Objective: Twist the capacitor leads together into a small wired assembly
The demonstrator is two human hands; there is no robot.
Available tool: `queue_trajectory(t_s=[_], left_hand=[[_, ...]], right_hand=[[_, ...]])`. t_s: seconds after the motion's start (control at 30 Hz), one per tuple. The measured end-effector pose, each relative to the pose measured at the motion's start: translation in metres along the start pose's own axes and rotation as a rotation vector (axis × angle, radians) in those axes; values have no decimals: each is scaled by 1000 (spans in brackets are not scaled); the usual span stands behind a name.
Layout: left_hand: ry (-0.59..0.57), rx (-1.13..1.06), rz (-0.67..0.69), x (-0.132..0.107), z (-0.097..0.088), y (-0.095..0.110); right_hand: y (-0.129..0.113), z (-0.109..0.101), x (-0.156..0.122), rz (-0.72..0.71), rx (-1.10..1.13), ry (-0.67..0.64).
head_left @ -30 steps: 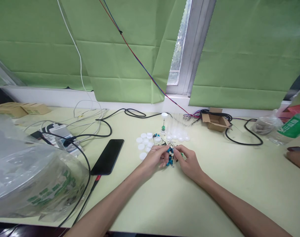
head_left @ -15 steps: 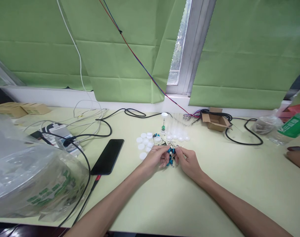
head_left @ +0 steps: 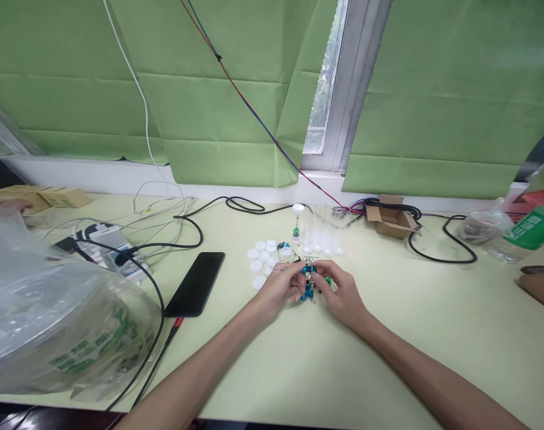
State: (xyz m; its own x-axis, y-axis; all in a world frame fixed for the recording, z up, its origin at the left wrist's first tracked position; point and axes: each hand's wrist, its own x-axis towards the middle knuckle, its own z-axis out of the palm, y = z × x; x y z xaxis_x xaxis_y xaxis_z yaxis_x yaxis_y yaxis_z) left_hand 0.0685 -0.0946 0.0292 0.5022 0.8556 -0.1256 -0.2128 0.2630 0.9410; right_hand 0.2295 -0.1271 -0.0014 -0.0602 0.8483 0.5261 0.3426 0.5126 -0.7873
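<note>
My left hand [head_left: 281, 286] and my right hand [head_left: 338, 294] meet at the middle of the pale green table [head_left: 388, 334]. Both are closed in a pinch on a small cluster of blue electronic parts with thin wire leads [head_left: 308, 280]. A green part [head_left: 328, 280] shows by my right fingers. Just beyond the hands lie several white round caps [head_left: 261, 258] and a row of clear small vials [head_left: 319, 230]. One vial [head_left: 297, 225] stands capped with a green part inside.
A black phone [head_left: 195, 283] lies left of my hands, with black cables [head_left: 182, 239] around it. A large clear plastic bag [head_left: 52, 322] fills the left. An open cardboard box [head_left: 392, 218] sits at the back right. Another person's hand [head_left: 540, 288] rests at the right edge.
My fingers have shifted slightly on the blue parts, which sit a little higher between the two hands. Arms and everything else on the table stay put.
</note>
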Motion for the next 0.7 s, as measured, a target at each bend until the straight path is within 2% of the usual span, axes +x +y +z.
queue_trajectory(t_s=[0.7], left_hand=[[-46, 63, 8, -1, 2, -1]], right_hand=[[-1, -1, 3, 62, -92, -24]])
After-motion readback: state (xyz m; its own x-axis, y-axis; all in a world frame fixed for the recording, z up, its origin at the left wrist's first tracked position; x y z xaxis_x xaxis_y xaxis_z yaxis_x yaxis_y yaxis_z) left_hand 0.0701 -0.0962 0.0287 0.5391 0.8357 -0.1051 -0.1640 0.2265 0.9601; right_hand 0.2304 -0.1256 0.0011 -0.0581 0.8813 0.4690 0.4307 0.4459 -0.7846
